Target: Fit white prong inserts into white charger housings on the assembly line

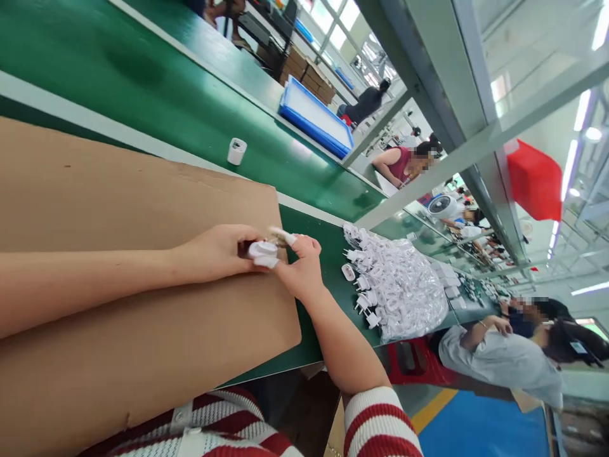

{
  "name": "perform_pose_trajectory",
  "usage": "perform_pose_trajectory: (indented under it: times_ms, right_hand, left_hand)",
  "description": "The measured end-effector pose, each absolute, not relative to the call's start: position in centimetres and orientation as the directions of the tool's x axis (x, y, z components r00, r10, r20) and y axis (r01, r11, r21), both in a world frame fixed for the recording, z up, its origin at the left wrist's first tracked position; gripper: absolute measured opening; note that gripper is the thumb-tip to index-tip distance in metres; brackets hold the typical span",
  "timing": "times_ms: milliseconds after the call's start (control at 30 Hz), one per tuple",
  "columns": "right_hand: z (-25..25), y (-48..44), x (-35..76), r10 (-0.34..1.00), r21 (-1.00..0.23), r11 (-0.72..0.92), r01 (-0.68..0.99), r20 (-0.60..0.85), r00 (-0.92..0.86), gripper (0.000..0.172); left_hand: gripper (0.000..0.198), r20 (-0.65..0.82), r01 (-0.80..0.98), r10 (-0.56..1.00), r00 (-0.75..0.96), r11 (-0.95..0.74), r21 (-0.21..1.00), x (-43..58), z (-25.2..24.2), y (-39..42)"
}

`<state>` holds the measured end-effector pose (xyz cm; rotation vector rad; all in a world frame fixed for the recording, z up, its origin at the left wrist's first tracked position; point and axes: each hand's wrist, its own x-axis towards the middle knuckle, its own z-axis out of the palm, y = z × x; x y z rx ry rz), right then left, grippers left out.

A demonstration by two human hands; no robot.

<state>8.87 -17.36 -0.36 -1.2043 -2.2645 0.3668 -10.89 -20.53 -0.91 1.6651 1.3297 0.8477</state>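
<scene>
My left hand [232, 251] reaches in over the cardboard and grips a small white plug adapter [261, 249] between thumb and fingers. My right hand [304, 263], with white finger covers on its thumb and index finger, meets it from the right. The right thumb presses on the adapter's near side, and the index finger curves around its far end, where the detail is blurred. Both hands are above the right part of a brown cardboard sheet [143, 216]. A single white adapter [236, 152] stands on the green bench beyond the sheet.
Right of my hands lies a heap of white two-pin adapters [399, 285] with clear plastic. Blue trays [316, 117] sit across the green conveyor [190, 108]. A metal frame [428, 165] rises at right, with a red bin [533, 181]. A person in grey [499, 362] sits farther along the bench.
</scene>
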Motion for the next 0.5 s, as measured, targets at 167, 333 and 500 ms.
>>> perform_pose_trajectory:
  times_ms: [167, 333, 500]
  right_hand:
    - [4.9, -15.6, 15.2, 0.911, -0.353, 0.397, 0.847, 0.262, -0.318, 0.031]
    - [7.5, -13.6, 20.2, 0.974, 0.185, -0.189, 0.964, -0.089, 0.208, 0.021]
    - [6.3, -12.8, 19.3, 0.979, 0.087, -0.120, 0.989, -0.156, 0.132, 0.017]
  left_hand:
    - [0.061, 0.012, 0.520, 0.984, -0.179, 0.084, 0.850, -14.7, 0.8, -17.5]
    - [0.053, 0.158, 0.640, 0.857, -0.491, 0.232, 0.732, -22.5, 1.6, -12.5]
    - [0.076, 0.036, 0.565, 0.813, -0.581, 0.372, 0.736, -27.2, 0.6, -9.7]
